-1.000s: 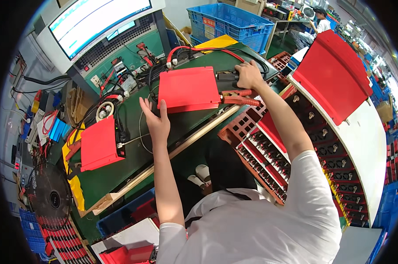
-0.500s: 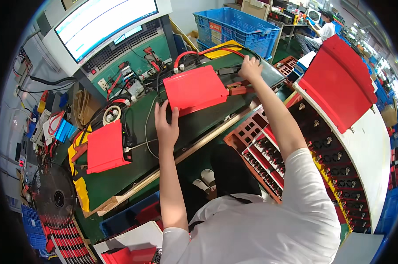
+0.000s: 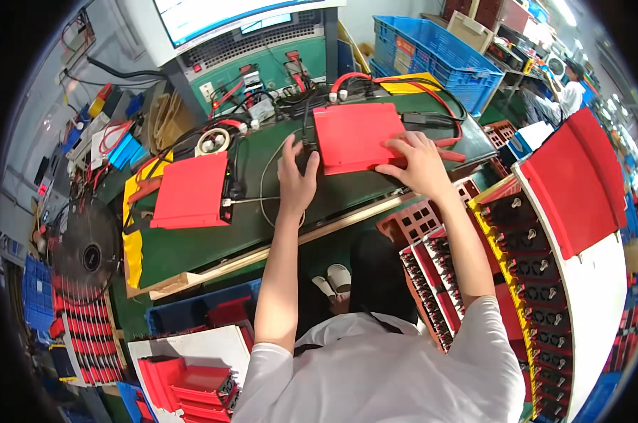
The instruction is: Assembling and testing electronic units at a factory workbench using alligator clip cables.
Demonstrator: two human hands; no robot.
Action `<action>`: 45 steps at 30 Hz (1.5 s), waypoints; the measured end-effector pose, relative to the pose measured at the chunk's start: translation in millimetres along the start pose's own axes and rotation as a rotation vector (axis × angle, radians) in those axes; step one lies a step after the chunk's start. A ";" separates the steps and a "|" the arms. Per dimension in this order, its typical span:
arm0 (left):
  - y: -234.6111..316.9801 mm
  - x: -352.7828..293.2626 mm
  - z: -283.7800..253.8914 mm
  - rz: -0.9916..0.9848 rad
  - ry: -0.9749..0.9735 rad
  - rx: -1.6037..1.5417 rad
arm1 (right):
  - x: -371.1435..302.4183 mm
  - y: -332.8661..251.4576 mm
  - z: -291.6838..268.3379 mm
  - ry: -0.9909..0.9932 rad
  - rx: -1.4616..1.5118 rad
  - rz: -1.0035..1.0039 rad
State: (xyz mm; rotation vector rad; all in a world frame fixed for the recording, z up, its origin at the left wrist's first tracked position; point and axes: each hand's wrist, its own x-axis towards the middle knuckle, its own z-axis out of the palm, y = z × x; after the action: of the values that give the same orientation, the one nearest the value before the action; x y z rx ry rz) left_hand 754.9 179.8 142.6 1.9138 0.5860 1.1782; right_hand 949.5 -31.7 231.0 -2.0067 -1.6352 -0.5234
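Right hand (image 3: 425,168) moved onto red box (image 3: 353,138) (green bench (image 3: 192,255), crate (image 3: 467,74) beyond).

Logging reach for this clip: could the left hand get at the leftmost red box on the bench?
Likely yes: the left hand is near that red box; only cables seem to lie between.

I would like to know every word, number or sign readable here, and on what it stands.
Nothing reads clearly enough to quote.
Screen: its lines are too small.
Crate: red label, characters blurred.
Fan: mark too small.
Left box and right box: no lettering I can make out.
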 end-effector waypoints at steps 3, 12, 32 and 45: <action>3.7 -2.4 2.4 0.069 0.027 -0.049 | -7.8 3.8 12.4 0.098 -0.118 -0.031; 30.3 -10.0 -6.1 0.008 -0.034 -0.195 | -43.8 0.9 15.9 0.195 -0.200 0.306; 34.4 -86.1 -166.5 0.037 0.191 0.910 | 69.2 -249.5 158.0 0.162 0.302 -0.380; 34.7 -82.6 -165.4 0.052 0.255 0.915 | 81.9 -252.2 170.0 0.074 0.182 -0.407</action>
State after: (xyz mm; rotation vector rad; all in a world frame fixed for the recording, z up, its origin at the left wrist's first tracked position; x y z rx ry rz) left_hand 569.3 164.3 169.3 2.5315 1.4017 1.3179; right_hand 717.3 173.8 175.8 -1.5115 -1.9766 -0.5597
